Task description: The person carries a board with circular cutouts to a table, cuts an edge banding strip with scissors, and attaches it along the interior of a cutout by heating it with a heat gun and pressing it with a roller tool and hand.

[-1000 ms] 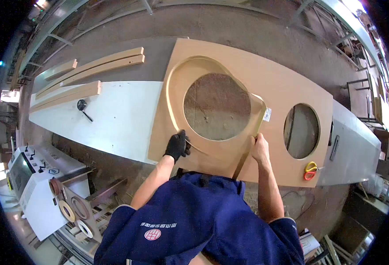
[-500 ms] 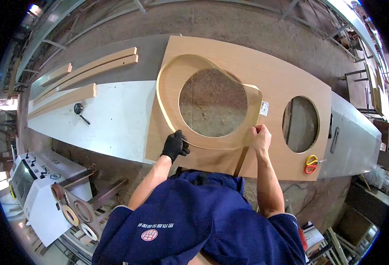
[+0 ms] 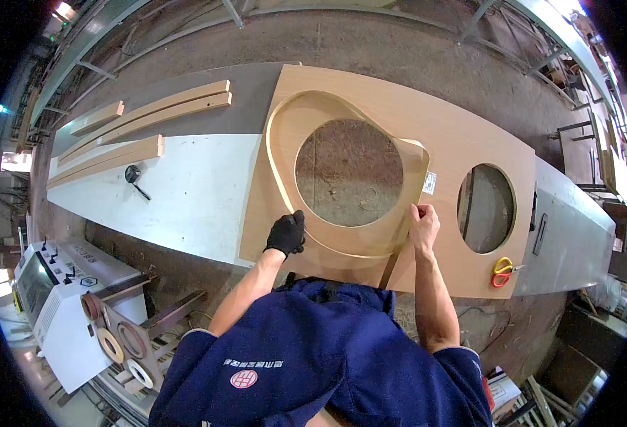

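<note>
A thin wood-coloured edge-banding strip [image 3: 273,160] forms a loose loop around the large round hole in a wood-grain panel [image 3: 463,121]. My left hand [image 3: 286,233], in a black glove, is closed on the strip at the loop's near left. On the near right, my bare right hand [image 3: 424,226] pinches the strip between thumb and fingers. Between both hands the strip bows toward me above the panel's near part. A white label [image 3: 429,183] lies just beyond my right hand. The panel's second, smaller hole is further right.
Scissors [image 3: 502,272] with yellow and red handles lie at the panel's near right corner. Leftward, a black tool [image 3: 134,174] and several wooden strips [image 3: 150,110] rest on white and grey boards. A white machine [image 3: 78,306] with tape rolls [image 3: 140,373] stands at lower left.
The strip's near section between my hands bows further toward me. Both hands keep their hold. The whole view has shifted slightly.
</note>
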Tool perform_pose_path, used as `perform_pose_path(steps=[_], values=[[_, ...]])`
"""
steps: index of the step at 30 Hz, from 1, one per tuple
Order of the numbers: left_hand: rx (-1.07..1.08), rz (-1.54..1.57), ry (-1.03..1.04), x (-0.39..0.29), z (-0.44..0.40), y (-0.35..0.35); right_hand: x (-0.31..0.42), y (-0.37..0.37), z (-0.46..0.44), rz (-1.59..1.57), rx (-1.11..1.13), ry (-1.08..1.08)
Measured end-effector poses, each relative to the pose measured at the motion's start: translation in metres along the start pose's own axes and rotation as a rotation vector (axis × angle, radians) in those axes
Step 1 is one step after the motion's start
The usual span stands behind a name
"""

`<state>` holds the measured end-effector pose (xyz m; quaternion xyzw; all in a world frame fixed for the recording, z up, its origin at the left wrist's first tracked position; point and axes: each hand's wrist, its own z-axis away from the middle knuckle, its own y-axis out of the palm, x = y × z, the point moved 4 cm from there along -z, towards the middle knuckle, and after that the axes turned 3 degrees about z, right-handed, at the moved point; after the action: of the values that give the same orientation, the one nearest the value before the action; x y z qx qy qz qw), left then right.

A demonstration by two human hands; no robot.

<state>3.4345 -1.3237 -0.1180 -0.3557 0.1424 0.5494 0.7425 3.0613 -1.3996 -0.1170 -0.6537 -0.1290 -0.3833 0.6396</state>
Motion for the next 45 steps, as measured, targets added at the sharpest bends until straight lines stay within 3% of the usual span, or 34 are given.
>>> perform_pose_path(steps=[18, 22, 25, 31, 35, 38, 45], values=[[0.009, -0.129, 0.036, -0.013, 0.007, 0.0, 0.003, -0.001, 0.004, -0.041, 0.001, 0.042], [-0.178, -0.42, 0.476, 0.004, -0.004, 0.002, -0.002, 0.0, 0.005, -0.002, -0.009, -0.016], [-0.069, -0.049, -0.009, -0.022, 0.019, -0.003, 0.01, -0.011, 0.011, 0.052, 0.036, 0.004], [-0.076, -0.043, 0.022, -0.007, 0.008, 0.0, 0.002, -0.035, 0.052, 0.039, 0.178, -0.01], [-0.107, -0.074, 0.057, -0.005, 0.006, 0.001, -0.005, -0.053, 0.108, 0.167, 0.512, 0.018], [-0.088, -0.081, 0.05, -0.001, 0.0, 0.0, -0.007, -0.054, 0.143, -0.103, 0.733, 0.118], [-0.026, 0.073, -0.057, -0.005, 0.004, -0.002, -0.027, -0.034, 0.176, -0.205, 0.415, 0.169]])
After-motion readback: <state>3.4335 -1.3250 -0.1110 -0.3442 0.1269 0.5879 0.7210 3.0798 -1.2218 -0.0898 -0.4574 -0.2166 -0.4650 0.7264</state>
